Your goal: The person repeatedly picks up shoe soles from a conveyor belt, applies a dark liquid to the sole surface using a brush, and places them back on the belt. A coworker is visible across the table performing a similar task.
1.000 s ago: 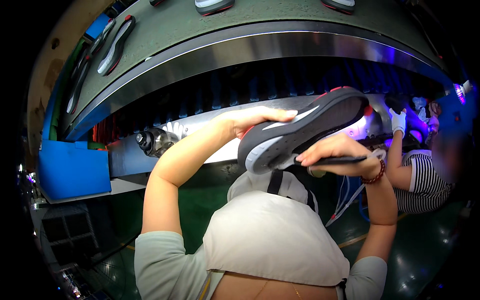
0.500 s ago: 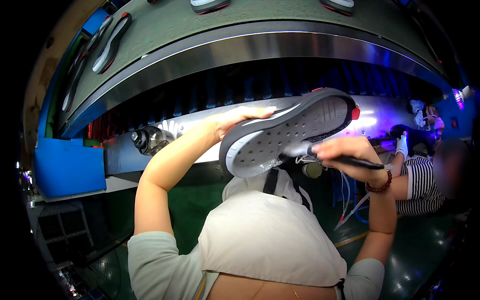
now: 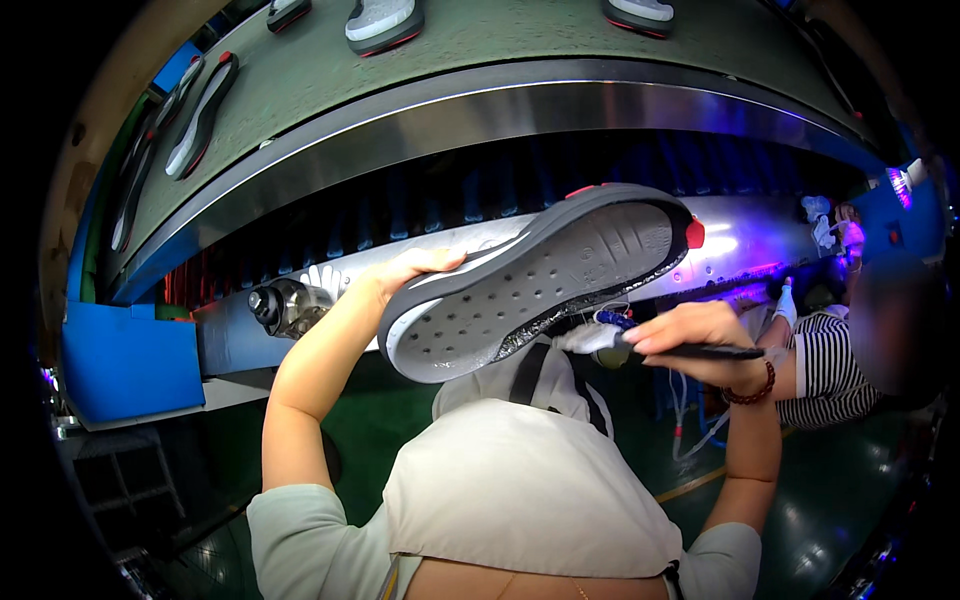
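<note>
A grey shoe sole (image 3: 540, 290) with a raised dark rim, white side band and red heel tab is held up at a slant. Its dimpled inner face is turned toward me. My left hand (image 3: 420, 266) grips the sole's far left edge, with the thumb showing on top and the other fingers hidden beneath. In my right hand (image 3: 700, 332) is a brush (image 3: 590, 338) with pale bristles and a dark handle. The bristles are just off the near edge of the sole. Wet, shiny streaks line the inner rim on that side.
Several more soles (image 3: 385, 22) lie on the green conveyor belt (image 3: 500, 45) beyond a metal edge. A clear bottle with a black lid (image 3: 290, 305) stands on the metal shelf, left of my forearm. At the right sits a person in striped clothing (image 3: 828, 355). A blue box (image 3: 130, 362) is at far left.
The brush has come off the sole's inner face to beside its near edge. The sole has shifted left and slightly down in view. Soles on the belt appear in different places.
</note>
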Tool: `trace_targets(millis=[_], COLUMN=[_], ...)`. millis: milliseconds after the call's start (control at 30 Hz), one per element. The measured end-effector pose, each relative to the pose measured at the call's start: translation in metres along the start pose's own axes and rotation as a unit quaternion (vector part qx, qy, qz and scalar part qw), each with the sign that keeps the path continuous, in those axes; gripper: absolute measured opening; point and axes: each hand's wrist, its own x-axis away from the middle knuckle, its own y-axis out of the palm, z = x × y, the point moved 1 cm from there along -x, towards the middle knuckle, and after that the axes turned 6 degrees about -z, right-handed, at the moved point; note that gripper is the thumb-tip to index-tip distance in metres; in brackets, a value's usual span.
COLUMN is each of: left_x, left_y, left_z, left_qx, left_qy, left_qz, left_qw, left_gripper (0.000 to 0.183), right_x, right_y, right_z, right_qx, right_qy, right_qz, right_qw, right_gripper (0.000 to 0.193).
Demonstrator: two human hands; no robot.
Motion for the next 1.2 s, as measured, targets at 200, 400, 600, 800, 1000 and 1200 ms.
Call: trace_targets(millis=[200, 400, 600, 800, 1000, 1200], left_x=[0.007, 0.017, 0.018, 0.016, -0.036, -0.042], left_y=[-0.01, -0.007, -0.011, -0.002, 0.025, -0.006], left_z=[0.0, 0.007, 0.006, 0.007, -0.029, -0.056], left_qx=[0.003, 0.004, 0.011, 0.024, 0.162, 0.233], left_qy=[0.007, 0.017, 0.018, 0.017, 0.022, 0.0], left_qz=[0.009, -0.016, -0.012, -0.027, -0.062, -0.053], left_qw=[1.0, 1.0, 1.0, 0.999, 0.985, 0.971], left_gripper=[0.044, 0.046, 0.046, 0.046, 0.046, 0.044], right_x=[0.011, 0.014, 0.009, 0.009, -0.033, -0.009], right_y=[0.0, -0.013, -0.027, -0.029, 0.028, 0.015], right_z=[0.016, 0.009, 0.007, 0.008, 0.018, 0.102], right_qx=[0.0, 0.035, 0.047, -0.012, -0.226, -0.109], right_qy=[0.042, 0.041, 0.022, 0.082, 0.163, 0.173], right_qz=[0.056, 0.095, 0.068, 0.04, 0.108, 0.488], right_qw=[0.998, 0.994, 0.996, 0.996, 0.954, 0.849], right_gripper=[0.017, 0.017, 0.016, 0.022, 0.019, 0.013])
